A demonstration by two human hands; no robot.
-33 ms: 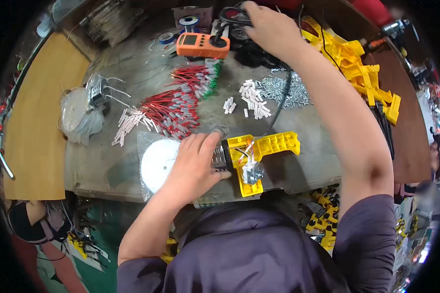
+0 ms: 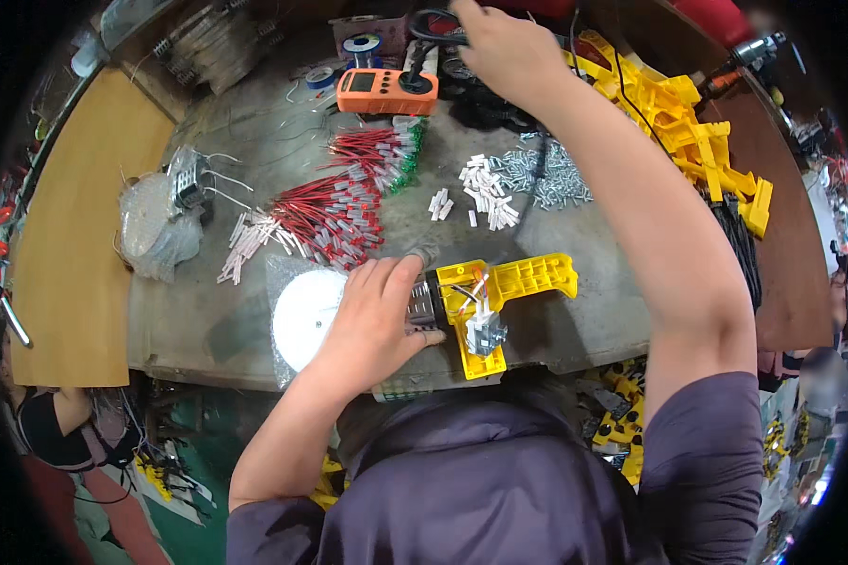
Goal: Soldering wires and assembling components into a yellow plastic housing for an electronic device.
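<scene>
Your left hand [image 2: 377, 306] is clasping the vented body [image 2: 424, 303], with the yellow housing [image 2: 532, 276] just to its right

The bench [image 2: 622, 292] is spreading beneath everything. On it, the yellow housing is lying close to you, hollow side up, its handle pointing right; it is sitting well apart from your right hand [image 2: 511, 49]. On the other side of your left hand, a white disc [image 2: 303, 325] is lying flat, partly covered by that hand. Your left fingers are curling over the vented body, your thumb lying along its near side. Your right hand is hanging over the far part of the bench, beside a black cable [image 2: 416, 24]; its fingers look bent, but against that dark background I cannot tell whether they are pinching the cable. An orange meter [image 2: 386, 102] is resting left of that hand. A grey switch [image 2: 485, 334] is sitting over the housing.
</scene>
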